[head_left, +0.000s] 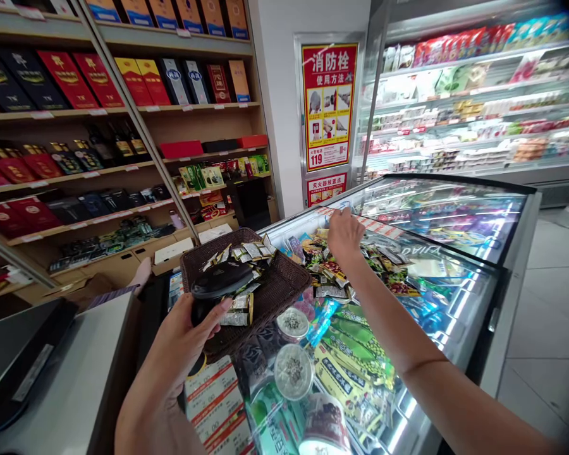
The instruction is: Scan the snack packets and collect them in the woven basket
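Observation:
My left hand [183, 344] is wrapped round the handle of a black handheld scanner [222, 279], its rounded head over a brown wicker basket [277, 284]. Several small snack packets [239, 309] lie in the basket, which rests at the left side of a chest freezer [495, 303]. Across the freezer reaches my right hand [346, 234], fingers curled and closed, above a pile of small dark snack packets [329, 272] on the glass. Whatever those fingers pinch, if anything, is hidden.
Under the glass are green ice pop packs [360, 341] and round tubs [294, 371]. A counter with a black device [23, 360] stands at left. Shelves of boxed goods [61, 79] rise behind, and a lit display cooler [474, 107] stands back right.

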Tool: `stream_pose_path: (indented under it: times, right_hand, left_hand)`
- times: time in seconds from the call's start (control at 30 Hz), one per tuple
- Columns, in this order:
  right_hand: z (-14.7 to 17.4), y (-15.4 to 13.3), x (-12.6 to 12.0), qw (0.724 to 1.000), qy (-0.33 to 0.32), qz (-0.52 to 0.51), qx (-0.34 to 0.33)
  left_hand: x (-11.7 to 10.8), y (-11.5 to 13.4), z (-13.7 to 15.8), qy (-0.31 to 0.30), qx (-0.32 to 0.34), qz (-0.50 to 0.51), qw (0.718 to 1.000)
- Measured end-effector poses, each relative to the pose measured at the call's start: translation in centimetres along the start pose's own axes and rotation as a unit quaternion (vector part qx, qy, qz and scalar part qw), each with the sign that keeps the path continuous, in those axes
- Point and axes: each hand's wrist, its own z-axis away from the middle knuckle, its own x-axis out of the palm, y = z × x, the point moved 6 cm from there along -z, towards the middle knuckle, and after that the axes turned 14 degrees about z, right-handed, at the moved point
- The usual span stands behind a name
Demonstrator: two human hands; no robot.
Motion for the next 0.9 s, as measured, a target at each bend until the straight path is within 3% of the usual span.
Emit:
stream_pose_path:
  times: [0.13, 0.2, 0.27, 0.33, 0.43, 0.5, 0.57, 0.63, 0.9]
  right_hand:
    - [0.5, -1.8, 2.1, 0.996, -0.075, 0.022, -0.048]
    - [1.8, -4.5, 2.9, 0.988, -0.102, -0.009, -0.112]
    - [4.2, -7.9, 3.7, 0.962, -0.156, -0.092, -0.205]
    - [7.6, -11.4, 4.7, 0.891, -0.257, -0.218, -0.306]
    - [12.6, -14.8, 6.0, 0.750, -0.400, -0.348, -0.394]
    - [14.2, -15.6, 7.0, 0.710, -0.452, -0.365, -0.398]
    - [14.5, -15.6, 7.7, 0.711, -0.470, -0.373, -0.367]
    - [13.6, -15.3, 7.9, 0.732, -0.455, -0.387, -0.328]
    - [5.7, -10.6, 5.3, 0.854, -0.233, -0.424, -0.191]
  left_hand:
    - [-0.6, -0.1, -0.1, 0.012, 0.002, 0.004, 1.000]
    - [-0.7, -0.3, -0.1, 0.015, -0.001, 0.007, 1.000]
    - [-0.7, -0.4, 0.1, 0.023, -0.004, 0.008, 1.000]
    - [-0.5, -0.2, 0.3, 0.037, -0.001, 0.013, 0.999]
    - [-0.2, 0.1, 0.5, 0.049, 0.006, 0.019, 0.999]
    - [-0.1, 0.2, 0.5, 0.049, 0.008, 0.010, 0.999]
    - [-0.1, 0.0, 0.2, 0.044, 0.010, -0.008, 0.999]
    - [0.0, -0.2, 0.0, 0.031, 0.009, -0.014, 0.999]
    - [0.6, 0.1, 0.5, 0.013, 0.004, 0.003, 1.000]
